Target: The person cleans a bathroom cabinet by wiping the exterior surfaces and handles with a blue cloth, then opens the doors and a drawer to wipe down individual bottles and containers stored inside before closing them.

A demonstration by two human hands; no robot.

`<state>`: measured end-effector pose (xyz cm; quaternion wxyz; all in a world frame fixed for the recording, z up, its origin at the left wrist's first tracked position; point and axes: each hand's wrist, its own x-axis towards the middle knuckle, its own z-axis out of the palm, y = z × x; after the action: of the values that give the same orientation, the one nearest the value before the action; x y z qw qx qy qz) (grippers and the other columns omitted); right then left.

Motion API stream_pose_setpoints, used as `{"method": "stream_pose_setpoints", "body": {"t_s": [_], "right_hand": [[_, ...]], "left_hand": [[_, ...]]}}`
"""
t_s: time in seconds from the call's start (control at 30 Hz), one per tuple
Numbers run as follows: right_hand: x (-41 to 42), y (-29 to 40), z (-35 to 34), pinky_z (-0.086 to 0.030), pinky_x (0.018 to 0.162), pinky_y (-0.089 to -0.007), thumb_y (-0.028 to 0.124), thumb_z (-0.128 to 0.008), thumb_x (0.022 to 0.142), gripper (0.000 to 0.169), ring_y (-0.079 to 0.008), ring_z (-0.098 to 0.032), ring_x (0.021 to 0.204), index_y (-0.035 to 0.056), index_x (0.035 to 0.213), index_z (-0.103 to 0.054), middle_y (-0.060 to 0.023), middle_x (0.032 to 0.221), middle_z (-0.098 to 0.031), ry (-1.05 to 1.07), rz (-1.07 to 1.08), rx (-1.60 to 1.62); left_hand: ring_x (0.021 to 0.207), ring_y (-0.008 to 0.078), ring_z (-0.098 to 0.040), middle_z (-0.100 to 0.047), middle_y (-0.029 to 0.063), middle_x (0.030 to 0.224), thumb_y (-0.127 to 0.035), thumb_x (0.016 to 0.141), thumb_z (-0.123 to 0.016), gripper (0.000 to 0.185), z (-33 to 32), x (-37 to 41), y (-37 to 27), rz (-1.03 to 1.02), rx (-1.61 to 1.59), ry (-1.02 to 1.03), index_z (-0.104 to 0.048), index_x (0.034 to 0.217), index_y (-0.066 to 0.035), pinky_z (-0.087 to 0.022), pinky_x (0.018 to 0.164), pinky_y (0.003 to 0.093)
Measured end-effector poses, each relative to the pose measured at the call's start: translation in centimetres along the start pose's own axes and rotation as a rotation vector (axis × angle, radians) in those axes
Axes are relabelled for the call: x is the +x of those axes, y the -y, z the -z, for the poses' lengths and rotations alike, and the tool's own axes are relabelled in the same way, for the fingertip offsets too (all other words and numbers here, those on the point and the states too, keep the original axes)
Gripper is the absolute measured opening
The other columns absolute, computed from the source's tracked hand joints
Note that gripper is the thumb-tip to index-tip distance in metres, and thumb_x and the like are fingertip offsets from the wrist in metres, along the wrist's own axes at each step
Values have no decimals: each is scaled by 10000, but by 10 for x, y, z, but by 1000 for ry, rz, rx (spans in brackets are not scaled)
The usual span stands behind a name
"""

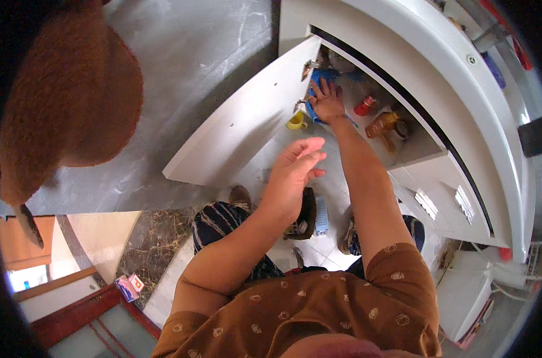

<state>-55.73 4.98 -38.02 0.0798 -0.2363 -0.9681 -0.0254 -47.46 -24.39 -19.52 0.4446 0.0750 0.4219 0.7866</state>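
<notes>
An open white cabinet door (248,116) stands to the left of a low cabinet compartment. My right hand (328,102) reaches into the compartment with fingers spread, its palm side against a blue cloth or plastic sheet (313,109). Whether it grips any of it cannot be told. My left hand (295,172) hovers in front of the cabinet, fingers slightly curled and apart, holding nothing. A yellow cup (296,121) is beside the blue material, near the door hinge. Right of my right hand lie a small red object (365,106) and an amber jar or bottle (382,125).
On the floor between my feet are a dark open bin (307,215) and a light blue plastic item (321,217). A white counter edge (472,85) curves above the cabinet. Brown fuzzy fabric (83,94) hangs at the upper left; a tissue box (128,287) is lower left.
</notes>
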Motion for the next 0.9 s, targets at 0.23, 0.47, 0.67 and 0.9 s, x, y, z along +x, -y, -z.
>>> {"method": "stream_pose_setpoints", "body": {"t_s": [0.23,0.47,0.67,0.9], "right_hand": [[-1,21,-7,-226,1156,-475,396,-433,951,522,-394,-314,1380,213,1440,-424,-182,1505,-346,-142,-50,72],[-94,7,1,-384,1055,-420,203,-534,905,333,-329,-520,1227,55,1189,-626,-161,1322,-568,-397,35,98],[-229,32,17,-474,732,-493,265,-478,984,299,-392,-633,802,-3,1013,-607,-238,906,-658,-282,-515,729],[-320,35,79,-523,836,-438,314,-424,1008,333,-277,-646,905,49,1132,-584,-113,1005,-659,-24,-1153,2155]], "left_hand": [[1100,191,-556,-575,69,1232,-179,931,-577,306,2,1,10,-12,41,-22,-576,1198,-30,-460,872,347],[1074,213,-584,-591,79,1205,-200,918,-588,304,-9,9,18,-31,101,6,-593,1177,-41,-482,843,366],[1048,236,-584,-591,107,1189,-201,914,-588,280,5,22,28,-66,110,-65,-603,1155,-59,-483,838,381],[1063,201,-551,-586,42,1186,-345,927,-588,347,17,8,98,-2,371,-154,-594,1184,-113,-458,834,377]]}}
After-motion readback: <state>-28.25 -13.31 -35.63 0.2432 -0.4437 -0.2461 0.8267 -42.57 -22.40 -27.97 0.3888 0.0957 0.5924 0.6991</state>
